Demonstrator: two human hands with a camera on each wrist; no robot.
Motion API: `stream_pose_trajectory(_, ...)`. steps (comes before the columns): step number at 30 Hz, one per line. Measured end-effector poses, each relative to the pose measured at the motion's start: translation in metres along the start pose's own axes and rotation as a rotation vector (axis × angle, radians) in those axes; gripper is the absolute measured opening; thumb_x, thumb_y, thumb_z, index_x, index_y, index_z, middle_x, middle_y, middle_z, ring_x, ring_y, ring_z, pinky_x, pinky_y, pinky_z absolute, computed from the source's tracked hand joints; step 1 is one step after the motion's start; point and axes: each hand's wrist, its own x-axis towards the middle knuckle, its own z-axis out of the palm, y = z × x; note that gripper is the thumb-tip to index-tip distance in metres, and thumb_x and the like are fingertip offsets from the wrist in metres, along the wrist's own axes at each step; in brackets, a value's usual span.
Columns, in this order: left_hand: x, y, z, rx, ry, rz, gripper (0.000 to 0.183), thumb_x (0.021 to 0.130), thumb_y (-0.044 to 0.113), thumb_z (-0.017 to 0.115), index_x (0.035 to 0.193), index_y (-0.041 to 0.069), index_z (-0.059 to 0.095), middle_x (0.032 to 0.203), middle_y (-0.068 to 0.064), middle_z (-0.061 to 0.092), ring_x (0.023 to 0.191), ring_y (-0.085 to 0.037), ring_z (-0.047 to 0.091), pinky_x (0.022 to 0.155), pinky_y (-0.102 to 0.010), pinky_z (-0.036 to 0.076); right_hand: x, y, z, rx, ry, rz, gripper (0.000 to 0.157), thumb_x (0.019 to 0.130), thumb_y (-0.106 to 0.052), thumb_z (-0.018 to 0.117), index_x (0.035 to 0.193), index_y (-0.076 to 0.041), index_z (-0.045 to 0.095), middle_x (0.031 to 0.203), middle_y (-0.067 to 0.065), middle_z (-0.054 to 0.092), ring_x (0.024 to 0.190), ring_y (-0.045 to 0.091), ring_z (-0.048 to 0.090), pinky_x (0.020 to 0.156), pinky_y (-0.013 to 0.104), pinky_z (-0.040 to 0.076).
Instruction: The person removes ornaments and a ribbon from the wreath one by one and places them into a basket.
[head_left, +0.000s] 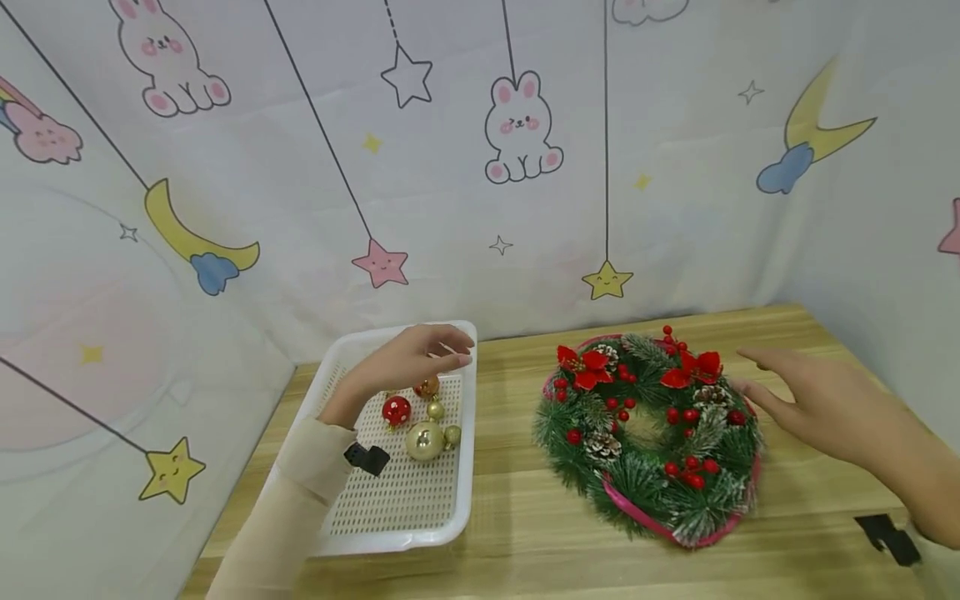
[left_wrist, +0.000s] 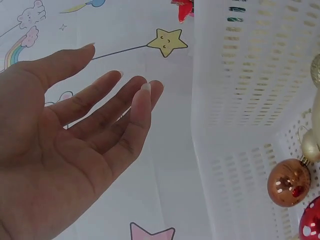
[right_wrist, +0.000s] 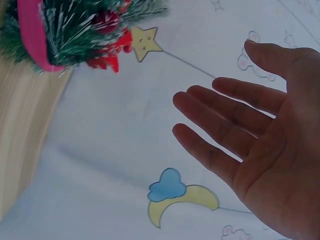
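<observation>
In the head view my left hand (head_left: 411, 360) hovers over the far part of a white plastic basket (head_left: 467, 467), holding nothing. Its fingers are loosely bent in the left wrist view. Inside the basket lie a red ball ornament (head_left: 396, 411), a gold ball ornament (head_left: 424, 442), an orange-copper ball ornament (left_wrist: 289, 182) and small gold ones. A green wreath (head_left: 637, 475) with red poinsettias, berries, pinecones and a pink ribbon lies flat to the right. Beside its right edge is my right hand (head_left: 817, 400), fingers extended, and the right wrist view shows it apart from the wreath.
A light wood table (head_left: 517, 533) carries the basket and wreath. Behind it hangs a white cloth (head_left: 450, 192) printed with bunnies, stars and moons, which also covers both sides. A strip of bare wood runs between basket and wreath.
</observation>
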Motion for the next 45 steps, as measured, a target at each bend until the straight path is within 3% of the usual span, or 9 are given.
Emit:
stream_pose_trajectory(4,0.012,0.009,0.000,-0.028,-0.012,0.002,0.036,0.107,0.033,0.062,0.137,0.014,0.066,0.137,-0.005,0.070,0.124,-0.023,0.069,0.104,-0.046,0.058,0.008,0.014,0.003,0.012,-0.033,0.027,0.054,0.104,-0.028,0.068,0.140,0.010,0.059,0.121,0.037,0.070,0.067,0.028,0.072,0.063,0.049,0.057)
stream_pose_trajectory(6,0.019,0.012,0.001,-0.041,-0.016,0.001,0.036,0.107,0.033,0.062,0.138,0.015,0.066,0.138,-0.004,0.070,0.123,-0.021,0.070,0.104,-0.045,0.058,0.011,0.022,0.006,0.034,-0.018,0.033,0.053,0.104,-0.029,0.068,0.139,0.011,0.060,0.119,0.037,0.071,0.068,0.029,0.072,0.062,0.048,0.057)
stream_pose_trajectory(11,0.039,0.021,0.006,-0.065,-0.022,0.004,0.037,0.107,0.036,0.062,0.138,0.018,0.066,0.138,-0.002,0.069,0.121,-0.019,0.070,0.106,-0.044,0.056,0.020,0.042,0.014,0.077,-0.033,0.043,0.050,0.105,-0.027,0.066,0.137,0.012,0.061,0.118,0.036,0.072,0.093,0.047,0.074,0.074,0.059,0.059)
stream_pose_trajectory(21,0.086,0.030,0.022,-0.174,-0.070,-0.004,0.036,0.108,0.028,0.059,0.140,0.012,0.064,0.136,-0.010,0.069,0.118,-0.022,0.070,0.103,-0.041,0.060,0.031,0.065,0.030,0.220,-0.214,0.116,0.055,0.111,-0.033,0.055,0.142,0.011,0.057,0.135,0.037,0.064,0.114,0.051,0.069,0.087,0.062,0.058)
stream_pose_trajectory(28,0.119,0.037,0.042,-0.206,-0.121,-0.021,0.038,0.109,0.027,0.058,0.142,0.009,0.063,0.140,-0.017,0.068,0.119,-0.027,0.071,0.098,-0.034,0.062,0.029,0.079,0.047,0.266,-0.262,0.128,0.055,0.110,-0.032,0.055,0.140,0.015,0.057,0.132,0.039,0.064,0.111,0.052,0.069,0.090,0.064,0.057)
stream_pose_trajectory(33,0.136,0.039,0.055,-0.217,-0.151,-0.047,0.039,0.109,0.026,0.058,0.141,0.005,0.063,0.140,-0.019,0.067,0.121,-0.031,0.070,0.098,-0.036,0.062,0.025,0.084,0.055,0.289,-0.307,0.140,0.056,0.111,-0.034,0.054,0.136,0.016,0.060,0.130,0.038,0.066,0.111,0.052,0.069,0.090,0.064,0.057)
stream_pose_trajectory(38,0.148,0.039,0.060,-0.153,-0.162,-0.069,0.038,0.109,0.025,0.057,0.139,0.001,0.062,0.138,-0.020,0.067,0.116,-0.031,0.070,0.097,-0.038,0.062,0.021,0.088,0.058,0.367,-0.381,0.169,0.053,0.114,-0.030,0.047,0.134,0.018,0.059,0.119,0.032,0.073,0.102,0.040,0.074,0.080,0.051,0.062)
stream_pose_trajectory(42,0.156,0.035,0.063,-0.132,-0.154,-0.096,0.038,0.110,0.024,0.056,0.139,0.001,0.063,0.137,-0.019,0.067,0.119,-0.035,0.070,0.094,-0.034,0.062,0.020,0.089,0.060,0.489,-0.426,0.174,0.043,0.114,-0.014,0.042,0.133,0.022,0.057,0.120,0.035,0.071,0.097,0.029,0.077,0.080,0.042,0.064)
stream_pose_trajectory(45,0.162,0.033,0.066,-0.139,-0.147,-0.113,0.038,0.110,0.022,0.055,0.140,0.000,0.062,0.138,-0.018,0.067,0.122,-0.036,0.069,0.096,-0.035,0.062,0.020,0.088,0.062,0.572,-0.452,0.185,0.036,0.111,-0.003,0.042,0.130,0.024,0.056,0.122,0.036,0.069,0.093,0.012,0.075,0.081,0.036,0.065)
